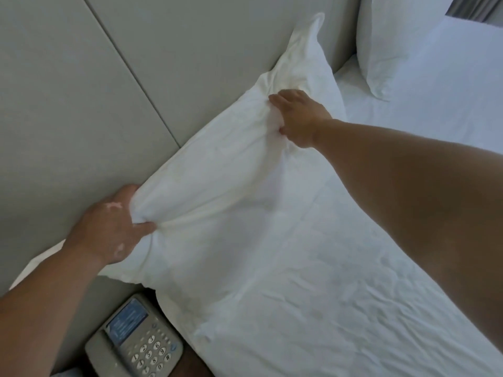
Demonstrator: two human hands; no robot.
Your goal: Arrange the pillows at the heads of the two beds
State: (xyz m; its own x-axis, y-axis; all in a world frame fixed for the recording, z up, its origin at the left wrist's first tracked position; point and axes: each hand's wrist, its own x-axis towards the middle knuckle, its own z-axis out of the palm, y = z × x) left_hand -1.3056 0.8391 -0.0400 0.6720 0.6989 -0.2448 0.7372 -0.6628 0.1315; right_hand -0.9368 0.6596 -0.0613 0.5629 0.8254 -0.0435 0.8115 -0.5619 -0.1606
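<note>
Pillow (223, 170) gripped at both ends, centre frame.
Left hand (109, 227) fingers bunching near end; right hand (299, 118) fingers pinching far end; leaning against headboard (81, 91) on bed (326, 295).

A pale grey padded wall panel (89, 85) is filling the upper left, a thin dark seam (130, 72) running diagonally down it; a grey push-button telephone (136, 341) is sitting at the bottom edge on a dark brown bedside surface (194, 367), just beside the white sheet (340, 295) that is covering the mattress in soft creases; a strip of grey curtain (473, 8) is showing in the top right corner; cool, even light is falling across everything.
</note>
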